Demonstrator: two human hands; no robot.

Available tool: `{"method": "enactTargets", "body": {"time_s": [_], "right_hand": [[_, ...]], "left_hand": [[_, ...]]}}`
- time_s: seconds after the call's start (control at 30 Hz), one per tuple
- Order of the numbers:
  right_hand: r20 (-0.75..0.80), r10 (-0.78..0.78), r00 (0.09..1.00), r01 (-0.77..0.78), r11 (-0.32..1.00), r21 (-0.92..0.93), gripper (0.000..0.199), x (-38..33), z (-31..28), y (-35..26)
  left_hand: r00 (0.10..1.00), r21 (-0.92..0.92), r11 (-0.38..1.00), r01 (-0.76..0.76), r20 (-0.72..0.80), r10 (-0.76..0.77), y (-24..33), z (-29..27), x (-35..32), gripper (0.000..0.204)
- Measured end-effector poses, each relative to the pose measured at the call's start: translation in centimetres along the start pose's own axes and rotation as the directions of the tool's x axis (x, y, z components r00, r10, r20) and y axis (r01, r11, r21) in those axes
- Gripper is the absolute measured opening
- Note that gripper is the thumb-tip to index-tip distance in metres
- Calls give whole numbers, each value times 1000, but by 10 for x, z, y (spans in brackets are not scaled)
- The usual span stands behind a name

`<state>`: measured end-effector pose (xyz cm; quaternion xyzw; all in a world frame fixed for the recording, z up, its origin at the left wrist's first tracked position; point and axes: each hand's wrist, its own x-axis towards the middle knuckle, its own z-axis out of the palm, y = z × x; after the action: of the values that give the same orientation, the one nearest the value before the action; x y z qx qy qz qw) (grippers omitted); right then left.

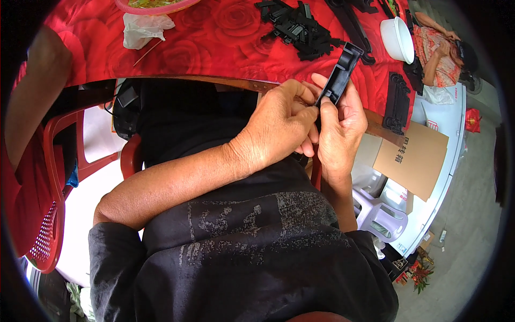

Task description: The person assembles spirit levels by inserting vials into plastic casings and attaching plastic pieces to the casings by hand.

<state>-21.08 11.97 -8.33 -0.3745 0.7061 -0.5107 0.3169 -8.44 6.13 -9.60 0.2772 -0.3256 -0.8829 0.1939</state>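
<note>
Head view, hands: my right hand [340,126] is gripping a long black plastic strip [339,75] upright just above the bench [225,32] edge; my left hand [281,126] is pinching its lower end, fingertips pressed together.
Doing it well: I am keeping the strip steady and, I judge, working only at the pinched end, which is probably hidden.
Bench: a red rose-patterned cloth is carrying a heap of black parts [295,24], a white bowl [398,38] and a crumpled white bag [142,27].
Room: red plastic chair [51,214] at left, cardboard sheet [413,158] at right.
</note>
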Motion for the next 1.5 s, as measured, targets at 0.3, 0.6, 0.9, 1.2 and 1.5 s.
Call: {"method": "enactTargets", "body": {"time_s": [0.3, 0.6, 0.9, 1.2, 1.5], "right_hand": [[223, 63, 973, -84, 992, 89, 54, 2, -4, -5], [557, 220, 801, -217, 974, -72, 53, 12, -34, -12], [706, 297, 643, -213, 955, -208, 43, 17, -31, -18], [759, 338, 557, -38, 923, -384, 56, 35, -61, -32], [694, 318, 646, 68, 881, -467, 40, 25, -71, -35]], "left_hand": [[803, 631, 619, -468, 11, 596, 6, -32, 24, 21], [714, 740, -81, -668, 667, 212, 63, -43, 32, 30], [818, 840, 42, -540, 536, -207, 59, -44, 32, 22], [862, 815, 281, -507, 482, 158, 30, -65, 16, 19], [889, 806, 375, -458, 430, 161, 20, -57, 5, 16]]}}
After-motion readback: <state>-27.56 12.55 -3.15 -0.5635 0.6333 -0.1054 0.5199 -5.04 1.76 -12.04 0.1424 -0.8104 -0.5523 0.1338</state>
